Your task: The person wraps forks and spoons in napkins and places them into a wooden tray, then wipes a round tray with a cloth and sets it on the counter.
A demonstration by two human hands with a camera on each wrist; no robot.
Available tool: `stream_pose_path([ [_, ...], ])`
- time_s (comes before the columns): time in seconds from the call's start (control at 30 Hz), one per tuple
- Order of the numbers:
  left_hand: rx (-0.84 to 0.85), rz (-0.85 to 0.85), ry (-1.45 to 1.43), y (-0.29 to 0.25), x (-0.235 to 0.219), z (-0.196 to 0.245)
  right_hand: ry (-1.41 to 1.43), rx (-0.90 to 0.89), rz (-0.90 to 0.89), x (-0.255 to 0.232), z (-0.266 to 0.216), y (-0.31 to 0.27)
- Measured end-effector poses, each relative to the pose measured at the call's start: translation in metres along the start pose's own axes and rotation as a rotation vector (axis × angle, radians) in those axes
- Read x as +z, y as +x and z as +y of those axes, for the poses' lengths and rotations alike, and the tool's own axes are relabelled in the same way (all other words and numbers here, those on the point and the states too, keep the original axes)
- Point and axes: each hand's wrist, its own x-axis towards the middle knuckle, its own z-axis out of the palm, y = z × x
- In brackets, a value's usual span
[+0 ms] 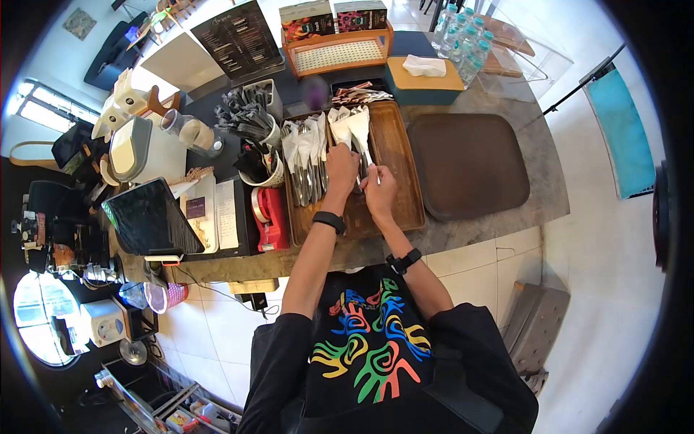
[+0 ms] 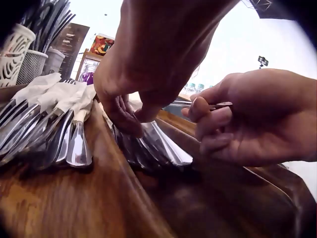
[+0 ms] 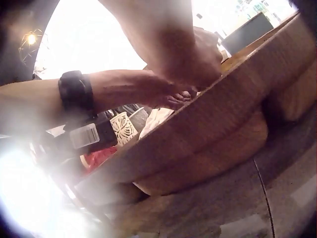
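A wooden tray [image 1: 400,145] with a divider holds bundles of cutlery wrapped in white napkins. On its left side lies a row of wrapped cutlery [image 1: 303,155], metal handles toward the person. My left hand [image 1: 342,170] reaches over the divider, its fingers and thumb curled on napkin-wrapped cutlery [image 2: 166,144] in the other section. Just to the right, my right hand [image 1: 379,192] pinches the metal handle of a wrapped cutlery bundle [image 1: 362,137]; the handle's end shows between thumb and fingers in the left wrist view. The right wrist view mostly shows the tray's outer wall [image 3: 208,119].
To the right lies a brown tray [image 1: 470,166]. Behind stand a tissue box [image 1: 425,87], water bottles [image 1: 463,43] and a menu board [image 1: 237,43]. Cups of dark utensils [image 1: 249,116], a red tape dispenser [image 1: 269,217] and a tablet [image 1: 153,217] are on the left.
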Motion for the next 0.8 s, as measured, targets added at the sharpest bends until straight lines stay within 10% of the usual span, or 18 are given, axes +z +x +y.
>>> stream_pose_path([
  [0.43,0.013,-0.080,-0.042,-0.001,-0.005,-0.010,-0.214,0.096,-0.097,0.003,-0.011,0.004],
  [0.8,0.074,-0.043,-0.016,-0.004,-0.004,-0.007,-0.906,-0.203,-0.182,0.004,-0.029,0.004],
])
